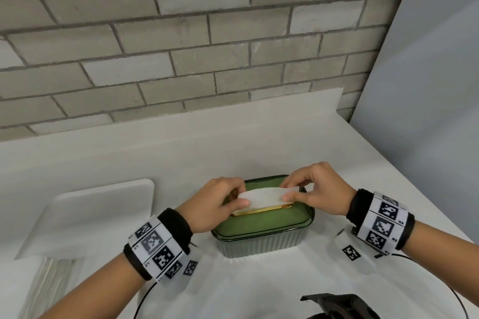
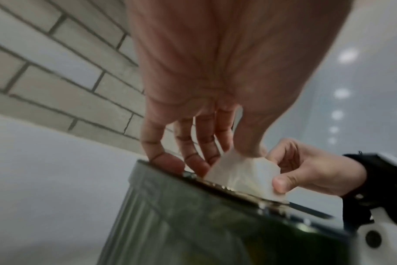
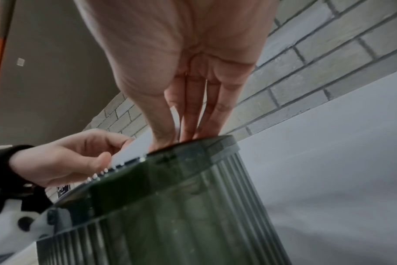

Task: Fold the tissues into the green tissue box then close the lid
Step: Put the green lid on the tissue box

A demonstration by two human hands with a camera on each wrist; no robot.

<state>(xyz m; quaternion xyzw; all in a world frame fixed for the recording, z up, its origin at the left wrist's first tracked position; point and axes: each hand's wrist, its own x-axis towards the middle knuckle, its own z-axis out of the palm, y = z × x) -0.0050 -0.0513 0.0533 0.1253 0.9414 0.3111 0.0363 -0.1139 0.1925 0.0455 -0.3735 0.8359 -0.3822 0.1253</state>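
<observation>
White tabletop (image 1: 259, 142) carries a white tray (image 1: 103, 204) at left and the green tissue box (image 1: 261, 235), lid on. Above its gold-rimmed slot (image 1: 261, 211), left hand (image 1: 215, 204) and right hand (image 1: 318, 191) each hold a narrow pinch grip on one end of the white tissue (image 1: 264, 198).

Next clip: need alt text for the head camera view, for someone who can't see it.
Two hands, left hand and right hand, pinch the ends of a white tissue standing up from the gold-edged slot in the lid of a green tissue box on a white counter. A grey brick wall is behind; a white tray sits left of it.
</observation>
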